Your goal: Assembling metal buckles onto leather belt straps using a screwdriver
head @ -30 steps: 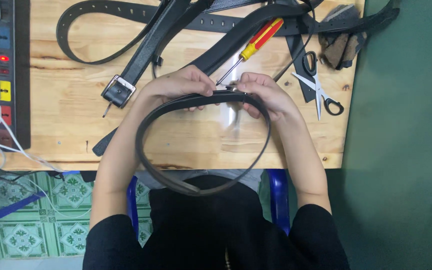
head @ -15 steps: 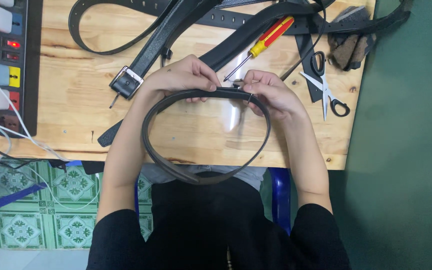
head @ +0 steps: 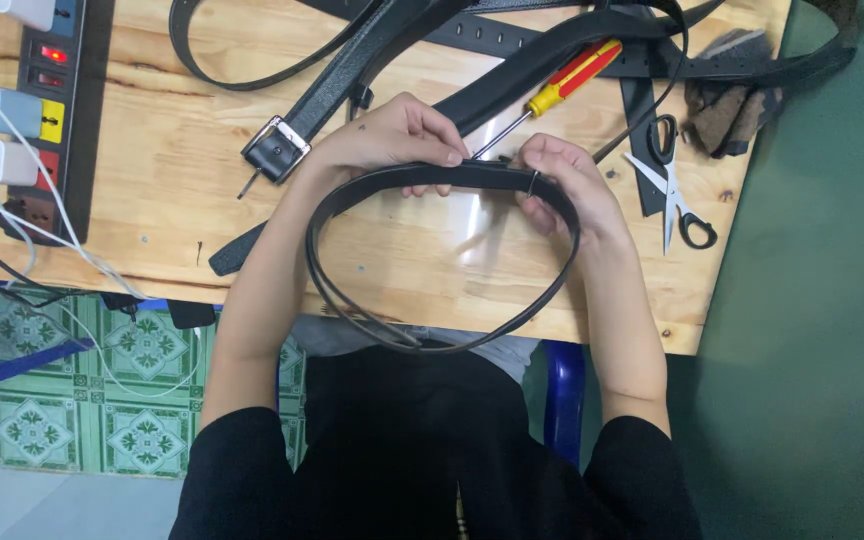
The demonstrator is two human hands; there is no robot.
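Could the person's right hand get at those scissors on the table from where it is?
Probably yes: the right hand grips the looped belt, and the scissors lie just beyond it on bare wooden table, nothing between.

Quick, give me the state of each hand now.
Left hand: closed, pinching the looped black belt.
Right hand: closed on the same belt.

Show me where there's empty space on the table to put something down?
Bare wood shows on the wooden table between the power strip and the belt buckle, and inside the belt loop held by the left hand and right hand. The far edge is crowded: belts, screwdriver, scissors.
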